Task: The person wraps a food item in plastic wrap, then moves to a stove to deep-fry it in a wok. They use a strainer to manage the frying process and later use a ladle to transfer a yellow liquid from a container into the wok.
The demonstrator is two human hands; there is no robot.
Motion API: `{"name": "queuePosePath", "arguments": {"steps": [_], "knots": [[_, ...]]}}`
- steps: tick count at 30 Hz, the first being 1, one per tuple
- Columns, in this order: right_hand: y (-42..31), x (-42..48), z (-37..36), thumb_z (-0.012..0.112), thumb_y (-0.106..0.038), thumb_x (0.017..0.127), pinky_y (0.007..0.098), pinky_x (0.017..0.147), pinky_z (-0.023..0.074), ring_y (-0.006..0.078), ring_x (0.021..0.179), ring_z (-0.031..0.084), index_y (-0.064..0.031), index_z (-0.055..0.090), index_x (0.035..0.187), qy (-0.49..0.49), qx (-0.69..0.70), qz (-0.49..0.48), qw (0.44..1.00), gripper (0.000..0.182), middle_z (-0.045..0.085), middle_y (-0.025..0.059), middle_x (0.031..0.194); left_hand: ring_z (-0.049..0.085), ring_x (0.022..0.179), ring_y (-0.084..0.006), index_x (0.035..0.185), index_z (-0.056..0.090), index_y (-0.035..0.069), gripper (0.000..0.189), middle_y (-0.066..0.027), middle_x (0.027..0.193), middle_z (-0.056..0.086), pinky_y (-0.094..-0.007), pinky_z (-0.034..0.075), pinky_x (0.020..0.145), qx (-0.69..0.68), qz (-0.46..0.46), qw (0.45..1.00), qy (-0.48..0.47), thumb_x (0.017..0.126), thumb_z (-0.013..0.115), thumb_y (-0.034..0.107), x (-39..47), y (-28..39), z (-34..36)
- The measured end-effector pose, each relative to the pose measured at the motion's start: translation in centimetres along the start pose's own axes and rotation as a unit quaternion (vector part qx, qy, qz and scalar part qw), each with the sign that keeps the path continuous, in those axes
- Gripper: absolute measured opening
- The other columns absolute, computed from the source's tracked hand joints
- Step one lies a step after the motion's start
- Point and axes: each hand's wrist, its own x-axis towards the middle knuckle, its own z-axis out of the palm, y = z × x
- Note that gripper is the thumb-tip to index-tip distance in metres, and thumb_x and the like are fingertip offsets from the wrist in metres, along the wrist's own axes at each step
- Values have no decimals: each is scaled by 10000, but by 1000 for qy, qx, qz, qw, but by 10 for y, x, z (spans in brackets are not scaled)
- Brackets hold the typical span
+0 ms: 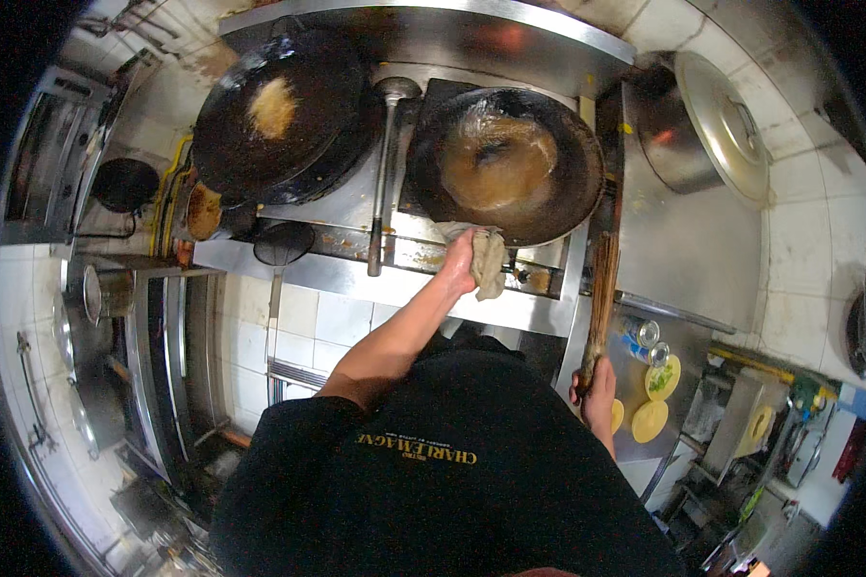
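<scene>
My left hand [463,261] clasps a folded beige cloth [489,265] against the near rim of a dark wok [577,173]. Murky brown liquid [501,169] pools in the bottom of this wok, with light glinting off its surface. Away to the right, my right hand [597,393] grips the lower end of a bamboo wok brush [603,296]. The brush's bristles point forward, to the right of the wok and apart from it. A long-handled ladle [384,166] lies on the steel stove top, left of that wok.
Further left sits a second, larger wok [216,137] with a pale patch inside. A mesh strainer [283,245] projects past the stove's front edge. At the right stand a lidded stockpot [682,144], two cans [648,333] and several yellow dishes [649,421].
</scene>
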Motion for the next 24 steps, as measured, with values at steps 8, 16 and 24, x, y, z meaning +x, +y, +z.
{"name": "queuePosePath", "arguments": {"steps": [8,16,24], "knots": [[22,-6,5,356,-412,967,255,355,366,141,400,459,-94,437,895,9,3,23,1000,336,502,46,592,603,730,-232,881,583,86,254,-79,810,615,-388,515,677,-31,-27,999,4,877,444,299,-27,8,-6],[14,-7,18,374,-457,953,227,386,322,102,421,423,-83,455,861,1,-13,29,1000,394,494,29,591,615,780,-239,999,588,65,291,-82,878,632,-379,517,694,-63,31,990,-125,878,468,301,-36,15,-72],[21,14,23,369,-479,947,238,384,340,118,410,455,-70,481,877,-16,-72,56,996,429,512,31,609,529,575,-106,1041,545,30,347,-83,838,613,-192,418,441,-19,29,995,-96,925,444,342,-103,49,-52]]}}
